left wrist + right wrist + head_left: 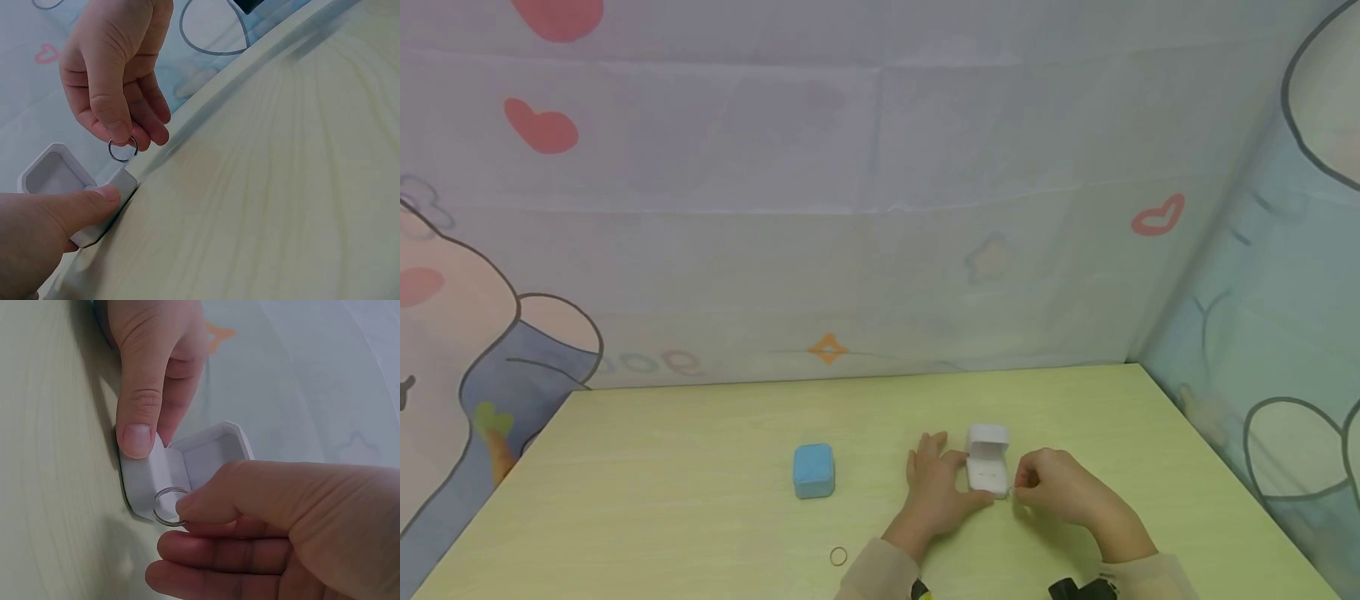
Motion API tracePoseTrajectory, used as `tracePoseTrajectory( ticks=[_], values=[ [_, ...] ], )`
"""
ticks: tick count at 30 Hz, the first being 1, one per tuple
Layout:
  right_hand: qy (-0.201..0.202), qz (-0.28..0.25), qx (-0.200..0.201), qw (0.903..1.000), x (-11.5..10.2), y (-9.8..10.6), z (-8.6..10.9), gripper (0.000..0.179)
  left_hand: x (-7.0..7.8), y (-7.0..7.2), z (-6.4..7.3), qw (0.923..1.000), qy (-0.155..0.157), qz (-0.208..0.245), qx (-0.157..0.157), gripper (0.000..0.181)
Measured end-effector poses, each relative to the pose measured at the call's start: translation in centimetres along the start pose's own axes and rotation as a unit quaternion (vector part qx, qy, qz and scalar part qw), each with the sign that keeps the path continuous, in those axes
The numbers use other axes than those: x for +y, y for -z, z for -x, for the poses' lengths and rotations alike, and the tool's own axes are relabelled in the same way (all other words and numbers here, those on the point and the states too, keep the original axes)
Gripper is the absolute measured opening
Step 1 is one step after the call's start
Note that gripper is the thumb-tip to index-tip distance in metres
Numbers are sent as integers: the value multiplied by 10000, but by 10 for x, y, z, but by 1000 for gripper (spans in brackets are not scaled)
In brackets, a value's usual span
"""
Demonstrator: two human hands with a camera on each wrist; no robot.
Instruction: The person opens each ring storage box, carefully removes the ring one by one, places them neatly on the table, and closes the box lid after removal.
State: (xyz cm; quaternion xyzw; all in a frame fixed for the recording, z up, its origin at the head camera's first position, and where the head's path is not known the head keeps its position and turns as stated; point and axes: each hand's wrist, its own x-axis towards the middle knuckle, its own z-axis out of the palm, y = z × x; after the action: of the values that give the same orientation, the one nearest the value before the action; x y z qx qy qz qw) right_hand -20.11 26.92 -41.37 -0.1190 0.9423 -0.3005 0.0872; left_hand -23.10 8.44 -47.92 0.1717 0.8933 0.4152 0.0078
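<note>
A small white ring box (988,472) stands on the table with its lid raised. My left hand (938,490) holds it, the thumb (139,419) pressing its front face and a finger at its side. Between thumb and fingertips my right hand (1063,487) pinches a thin silver ring (123,150), just off the box's front right corner. In the right wrist view the ring (170,506) overlaps the box's front edge. The box's inside shows white padding; part of it is hidden behind my right thumb in that view.
A closed light-blue box (814,471) stands left of my left hand. Nearer the front edge lies a thin gold-coloured ring (838,556). The pale wooden table (685,475) meets a printed cloth backdrop (880,208) at the back and sides.
</note>
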Motion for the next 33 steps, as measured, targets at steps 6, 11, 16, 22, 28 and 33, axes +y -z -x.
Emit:
tracePoseTrajectory(
  ticks=[6,11,16,22,28,33],
  values=[
    [58,13,-40,10000,1,0,1,11,1,1,0,10000,25,68,5,55],
    [59,34,-33,10000,2,0,1,11,1,1,0,10000,41,76,23,55],
    [68,51,-35,10000,3,-1,1,11,1,1,0,9999,55,83,13,55],
    [-47,19,-66,10000,3,-1,2,10,0,0,0,9999,45,119,34,55],
    [-181,24,-92,9998,3,-1,1,11,0,0,0,9999,35,105,44,55],
    [-130,40,-92,9999,4,-1,1,12,1,0,0,9999,36,135,39,54]
  ],
)
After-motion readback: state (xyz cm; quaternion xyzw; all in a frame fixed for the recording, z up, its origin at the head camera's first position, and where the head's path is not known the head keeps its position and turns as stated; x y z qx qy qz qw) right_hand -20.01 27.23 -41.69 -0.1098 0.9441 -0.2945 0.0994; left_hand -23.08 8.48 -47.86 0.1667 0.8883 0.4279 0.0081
